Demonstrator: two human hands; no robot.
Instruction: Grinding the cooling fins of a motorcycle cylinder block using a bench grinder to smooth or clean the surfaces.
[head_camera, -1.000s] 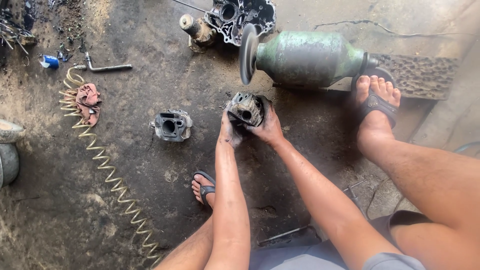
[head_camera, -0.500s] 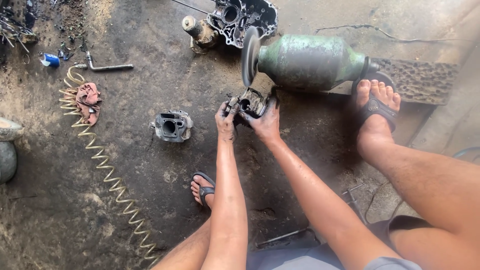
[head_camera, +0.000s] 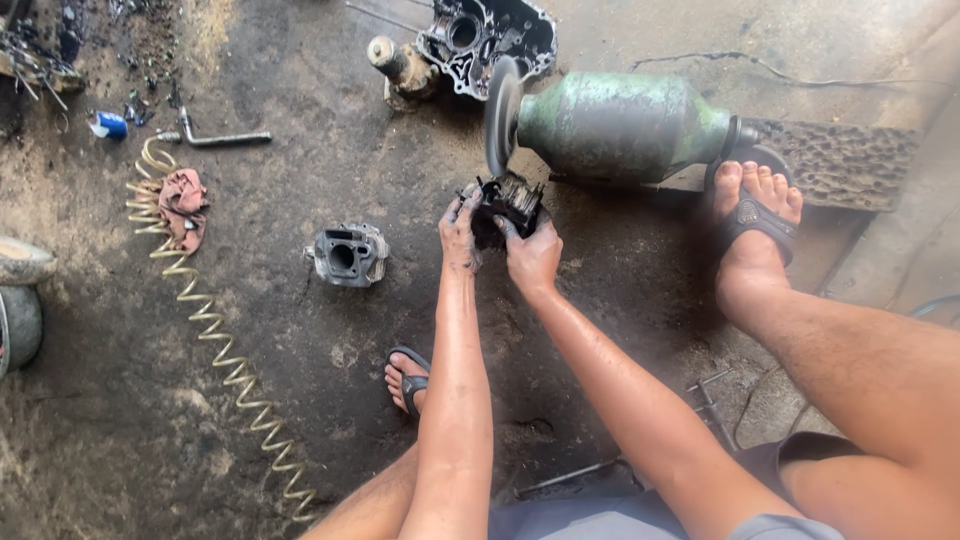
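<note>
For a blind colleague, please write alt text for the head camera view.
Left hand and right hand grip a dark finned engine part just below the grinding wheel of a green bench grinder on a dirty floor. Another engine part and a coiled hose lie left.

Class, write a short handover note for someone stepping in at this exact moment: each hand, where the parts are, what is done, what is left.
Left hand: grips the left side of the dark finned engine part.
Right hand: grips the same part from below and right.
The part is held off the floor, just under the wheel of the green grinder; whether they touch cannot be told.
The right foot rests by the grinder's rear end.
A second cylinder part lies on the floor to the left; a crankcase lies behind the grinder.
Done: part picked up and brought to the wheel.
Left: working it on the wheel; the second part is untouched.
</note>
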